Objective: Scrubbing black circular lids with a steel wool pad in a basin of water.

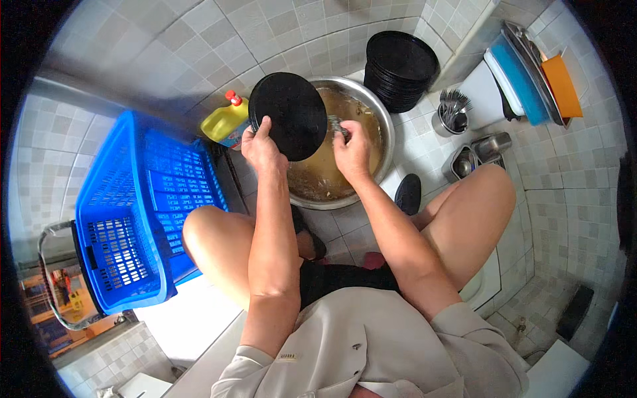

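My left hand (265, 149) grips the near left edge of a round black plate (291, 117), thumb on top. The plate is tilted over the left part of a wide metal basin (389, 149) of murky brown water (323, 174) with floating food bits. A greyish scouring pad (338, 127), probably steel wool, is pinched in the fingers of my right hand (354, 151), just right of the plate's edge. Part of the pad is hidden by the fingers and blurred. Behind the basin, to the right, rises a tall stack of black round plates (400, 69).
A yellow detergent jug (224, 122) with a red cap stands left of the basin. Blue plastic baskets (127, 209) are at my left knee. On the right are a metal cup of forks (450, 119), metal containers (465, 161) and leaning trays (517, 79). Tiled walls enclose the space.
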Action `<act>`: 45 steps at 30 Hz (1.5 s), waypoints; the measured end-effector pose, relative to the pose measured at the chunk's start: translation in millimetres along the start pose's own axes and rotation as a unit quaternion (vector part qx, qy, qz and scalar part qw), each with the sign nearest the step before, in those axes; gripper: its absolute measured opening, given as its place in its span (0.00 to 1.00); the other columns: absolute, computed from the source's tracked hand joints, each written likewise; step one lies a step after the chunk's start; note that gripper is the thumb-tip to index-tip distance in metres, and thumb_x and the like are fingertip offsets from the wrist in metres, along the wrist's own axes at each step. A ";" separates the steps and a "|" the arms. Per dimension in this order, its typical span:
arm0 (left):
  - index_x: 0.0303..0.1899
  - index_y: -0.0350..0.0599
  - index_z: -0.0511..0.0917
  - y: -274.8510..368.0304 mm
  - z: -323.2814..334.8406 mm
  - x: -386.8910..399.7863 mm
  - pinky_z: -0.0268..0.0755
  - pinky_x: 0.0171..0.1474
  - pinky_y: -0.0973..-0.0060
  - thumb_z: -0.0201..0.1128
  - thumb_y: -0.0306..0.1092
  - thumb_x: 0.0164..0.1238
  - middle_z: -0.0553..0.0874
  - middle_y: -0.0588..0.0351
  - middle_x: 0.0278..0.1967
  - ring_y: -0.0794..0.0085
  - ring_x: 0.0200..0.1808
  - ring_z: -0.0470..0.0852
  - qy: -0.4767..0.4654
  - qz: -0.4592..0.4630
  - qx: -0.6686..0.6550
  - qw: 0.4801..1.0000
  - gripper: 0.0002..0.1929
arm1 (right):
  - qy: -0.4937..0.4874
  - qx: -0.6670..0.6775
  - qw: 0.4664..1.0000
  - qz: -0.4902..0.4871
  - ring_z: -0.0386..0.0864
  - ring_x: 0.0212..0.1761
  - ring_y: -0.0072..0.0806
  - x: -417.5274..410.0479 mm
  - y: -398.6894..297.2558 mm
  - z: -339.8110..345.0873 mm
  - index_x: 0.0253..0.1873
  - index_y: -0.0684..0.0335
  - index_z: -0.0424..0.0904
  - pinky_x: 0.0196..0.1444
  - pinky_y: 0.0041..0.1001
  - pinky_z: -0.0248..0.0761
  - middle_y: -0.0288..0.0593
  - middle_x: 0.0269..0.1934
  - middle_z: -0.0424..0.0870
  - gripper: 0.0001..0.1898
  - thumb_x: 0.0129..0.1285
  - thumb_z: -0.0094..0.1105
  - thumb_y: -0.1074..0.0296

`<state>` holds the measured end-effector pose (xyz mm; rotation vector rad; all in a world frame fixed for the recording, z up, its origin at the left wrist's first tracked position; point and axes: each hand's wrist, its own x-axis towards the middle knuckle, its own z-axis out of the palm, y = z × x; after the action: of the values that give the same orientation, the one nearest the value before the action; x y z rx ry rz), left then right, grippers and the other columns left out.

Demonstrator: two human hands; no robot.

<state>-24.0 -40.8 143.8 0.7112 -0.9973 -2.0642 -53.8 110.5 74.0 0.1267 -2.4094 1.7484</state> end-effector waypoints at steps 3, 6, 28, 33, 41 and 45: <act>0.34 0.38 0.78 -9.0 -0.8 0.8 0.76 0.38 0.74 0.63 0.20 0.60 0.85 0.54 0.34 0.71 0.32 0.83 0.030 -0.005 0.044 0.999 0.03 | -0.048 0.010 0.985 -0.163 0.76 0.44 0.48 -6.7 -28.4 -0.4 0.46 0.64 0.73 0.48 0.39 0.70 0.51 0.40 0.76 0.13 0.55 0.61 0.76; 0.35 0.38 0.79 -9.4 -3.0 -1.0 0.76 0.39 0.73 0.62 0.20 0.60 0.85 0.54 0.35 0.70 0.33 0.83 0.014 -0.010 0.047 0.999 0.03 | -0.117 -0.110 0.972 -0.174 0.75 0.48 0.48 -13.5 -12.7 12.0 0.44 0.62 0.75 0.49 0.41 0.71 0.51 0.41 0.75 0.10 0.55 0.59 0.77; 0.49 0.37 0.76 2.2 -10.3 20.0 0.73 0.56 0.62 0.61 0.25 0.62 0.83 0.51 0.47 0.59 0.48 0.82 0.022 -0.105 -0.051 0.993 0.13 | 0.022 -0.039 0.999 0.010 0.74 0.47 0.43 24.4 22.7 -12.0 0.41 0.56 0.79 0.51 0.37 0.68 0.47 0.40 0.74 0.10 0.55 0.55 0.76; 0.44 0.38 0.79 9.1 4.1 4.6 0.76 0.52 0.66 0.60 0.24 0.63 0.85 0.51 0.40 0.63 0.42 0.85 -0.027 -0.033 -0.015 0.999 0.09 | -0.034 -0.064 0.992 -0.101 0.73 0.48 0.46 28.7 6.2 -9.7 0.40 0.58 0.78 0.52 0.39 0.68 0.50 0.42 0.74 0.07 0.56 0.57 0.76; 0.36 0.39 0.80 3.0 10.2 -2.4 0.77 0.44 0.73 0.63 0.22 0.61 0.86 0.53 0.37 0.70 0.36 0.84 -0.046 -0.009 -0.006 0.999 0.04 | -0.024 -0.065 0.991 -0.119 0.75 0.46 0.45 20.5 -2.8 -0.4 0.38 0.66 0.78 0.51 0.37 0.69 0.49 0.39 0.77 0.07 0.56 0.64 0.72; 0.35 0.39 0.79 -2.1 12.1 -4.9 0.77 0.42 0.75 0.63 0.21 0.60 0.86 0.54 0.34 0.72 0.34 0.84 -0.062 -0.008 0.009 0.998 0.03 | -0.035 -0.087 0.991 -0.090 0.75 0.45 0.49 19.9 -5.9 -3.9 0.39 0.64 0.76 0.47 0.40 0.71 0.51 0.41 0.74 0.07 0.57 0.62 0.72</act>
<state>-30.7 -31.0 149.6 0.6087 -1.0843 -2.1377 -72.1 112.9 84.3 0.3781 -2.4976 1.4741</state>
